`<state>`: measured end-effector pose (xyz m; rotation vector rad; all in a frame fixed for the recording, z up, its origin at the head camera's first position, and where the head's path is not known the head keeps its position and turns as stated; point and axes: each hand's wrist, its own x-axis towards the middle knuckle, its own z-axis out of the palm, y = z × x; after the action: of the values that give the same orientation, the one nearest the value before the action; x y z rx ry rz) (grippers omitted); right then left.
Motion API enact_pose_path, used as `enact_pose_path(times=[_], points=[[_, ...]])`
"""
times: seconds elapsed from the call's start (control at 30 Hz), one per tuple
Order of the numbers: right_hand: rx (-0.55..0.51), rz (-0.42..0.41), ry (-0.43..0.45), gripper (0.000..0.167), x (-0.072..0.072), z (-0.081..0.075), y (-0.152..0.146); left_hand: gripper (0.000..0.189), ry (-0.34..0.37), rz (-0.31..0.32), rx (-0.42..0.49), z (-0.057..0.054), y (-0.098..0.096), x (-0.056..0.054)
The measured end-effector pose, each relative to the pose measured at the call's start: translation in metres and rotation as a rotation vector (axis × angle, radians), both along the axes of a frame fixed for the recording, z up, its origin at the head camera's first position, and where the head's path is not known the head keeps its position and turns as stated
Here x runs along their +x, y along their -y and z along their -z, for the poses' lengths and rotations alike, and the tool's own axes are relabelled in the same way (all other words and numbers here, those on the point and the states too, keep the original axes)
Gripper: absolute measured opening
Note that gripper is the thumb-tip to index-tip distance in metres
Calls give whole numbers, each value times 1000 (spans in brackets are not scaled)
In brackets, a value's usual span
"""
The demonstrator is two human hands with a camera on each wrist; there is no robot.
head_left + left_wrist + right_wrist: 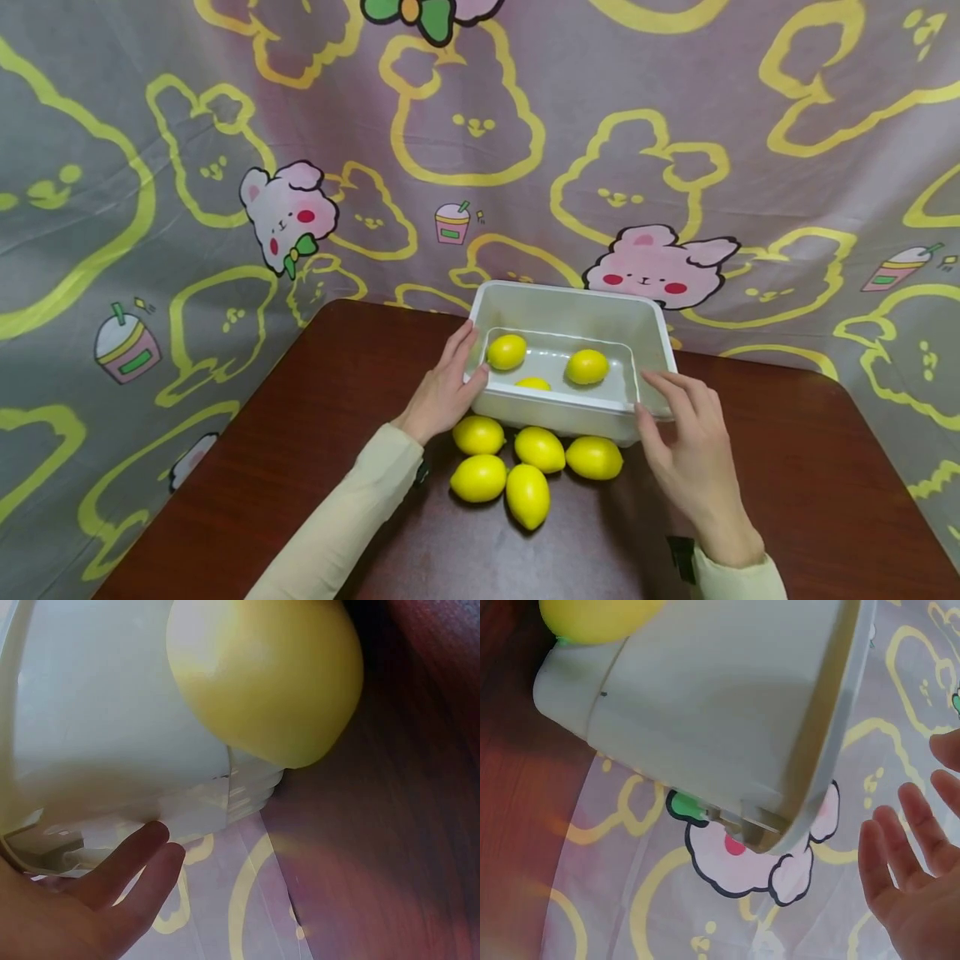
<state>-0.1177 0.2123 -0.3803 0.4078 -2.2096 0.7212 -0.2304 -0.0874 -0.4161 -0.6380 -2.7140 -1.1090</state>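
A pale grey-white plastic bin (555, 417) stands at the back of the table with three lemons visible inside, one (587, 367) to the right, one (507, 352) to the left and one partly hidden by the front wall. My left hand (444, 385) is at the bin's left end, its fairly straight fingers (154, 881) against the outer wall and its thumb near the front corner. On the other side, my right hand (697, 446) is spread beside the right end; the right wrist view shows its fingers (900, 851) apart from the rim. Several lemons (527, 497) lie before the bin.
The dark red-brown wooden table (322, 400) has rounded back corners. Behind and beside it hangs a grey-pink cloth (510, 225) with yellow outlines and cartoon animals, close to the bin's back wall. The nearest lemons (540, 450) lie close against the bin's front.
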Motion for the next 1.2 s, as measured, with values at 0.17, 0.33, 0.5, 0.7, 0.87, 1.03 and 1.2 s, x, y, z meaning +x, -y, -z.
enact_pose_path(times=[0.17,0.33,0.5,0.7,0.87,1.03,1.2], points=[[-37,-25,-38,35,5,0,1,63,-1,-3,0,0,0,1],[-59,-117,-107,29,7,2,1,62,2,-4,-1,0,0,0],[13,-172,-26,21,14,7,-1,62,-1,-3,-4,0,0,0],[132,-156,94,22,17,25,0,62,-6,0,0,-1,0,1],[225,-122,171,29,15,45,4,62,-2,-2,9,-2,-1,2],[283,-133,235,38,12,61,7,61,-1,-5,11,-2,-1,2],[310,-149,279,43,12,67,12,62,-3,-4,11,-1,-1,1]])
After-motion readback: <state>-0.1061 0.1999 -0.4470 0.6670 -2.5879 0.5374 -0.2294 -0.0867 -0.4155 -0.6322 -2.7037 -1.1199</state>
